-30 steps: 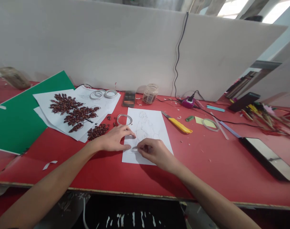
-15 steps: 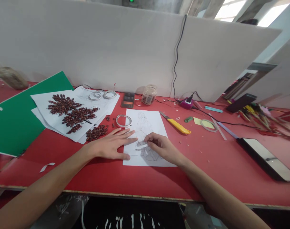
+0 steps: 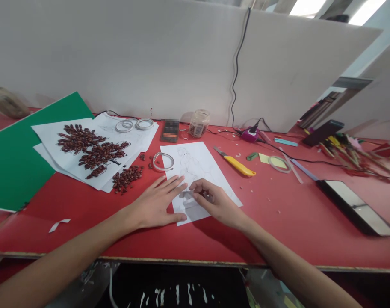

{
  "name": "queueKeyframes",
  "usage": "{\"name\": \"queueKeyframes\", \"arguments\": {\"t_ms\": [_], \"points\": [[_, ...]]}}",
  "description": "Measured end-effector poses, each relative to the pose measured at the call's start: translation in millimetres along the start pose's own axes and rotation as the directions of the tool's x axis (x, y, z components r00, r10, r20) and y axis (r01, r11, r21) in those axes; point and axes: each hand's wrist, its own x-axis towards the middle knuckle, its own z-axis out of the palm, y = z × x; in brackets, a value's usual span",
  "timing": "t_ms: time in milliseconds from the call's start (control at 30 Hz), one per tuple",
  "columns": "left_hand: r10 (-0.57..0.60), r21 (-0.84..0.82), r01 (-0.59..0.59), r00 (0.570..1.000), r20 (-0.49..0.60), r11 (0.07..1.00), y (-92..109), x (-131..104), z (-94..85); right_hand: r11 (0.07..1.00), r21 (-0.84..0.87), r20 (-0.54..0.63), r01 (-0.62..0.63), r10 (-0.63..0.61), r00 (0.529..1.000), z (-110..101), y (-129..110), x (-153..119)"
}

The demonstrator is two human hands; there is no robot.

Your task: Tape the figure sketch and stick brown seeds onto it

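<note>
A sheet of white paper (image 3: 195, 156) with a faint pencil drawing lies askew on the red table. My left hand (image 3: 161, 201) rests with fingers spread, its fingertips and thumb over the paper's left side. Over the lower part of the drawing, my right hand (image 3: 216, 201) is curled, thumb and index finger pinched near my left fingertips. Whatever sits in that pinch is too small and blurred to name. A roll of clear tape (image 3: 163, 168) lies at the paper's left edge, beside a pile of brown seeds (image 3: 127, 177).
A yellow utility knife (image 3: 240, 166) lies right of the paper. Behind stand a jar (image 3: 199, 123) and a phone (image 3: 169, 131). Seed-covered drawings (image 3: 63, 164) and a green board (image 3: 9, 167) are at left. A tablet (image 3: 355, 207), a purple plug adapter (image 3: 250, 134) and cables occupy the right.
The paper has turned, its lower edge swinging up on the right. The small white piece seen at my right fingertips no longer shows clearly. My left hand stays spread on the sheet.
</note>
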Motion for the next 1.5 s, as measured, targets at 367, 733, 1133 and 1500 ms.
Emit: {"name": "queueKeyframes", "arguments": {"t_ms": [367,733,1133,1500], "points": [[0.114,-0.074,-0.117,0.992,-0.049,0.99,-6.1,-3.7,-9.3,0.997,-0.082,0.048,-0.007,0.011,0.999,-0.3,6.5,-0.4],[0.404,-0.069,-0.419,0.9,-0.166,0.905,-18.5,-9.7,-16.8,0.992,-0.128,0.051,-0.014,0.021,0.998,-1.9,5.5,1.3],[0.413,-0.082,-0.429,0.897,-0.16,0.9,-14.9,-6.9,-19.3,0.991,-0.135,0.049,-0.015,0.021,0.999,-1.6,6.3,2.8],[0.397,-0.057,-0.407,0.908,-0.129,0.912,-11.8,-6.9,-18.9,0.99,-0.141,0.037,-0.016,0.022,0.999,-1.0,4.8,3.1]]}}
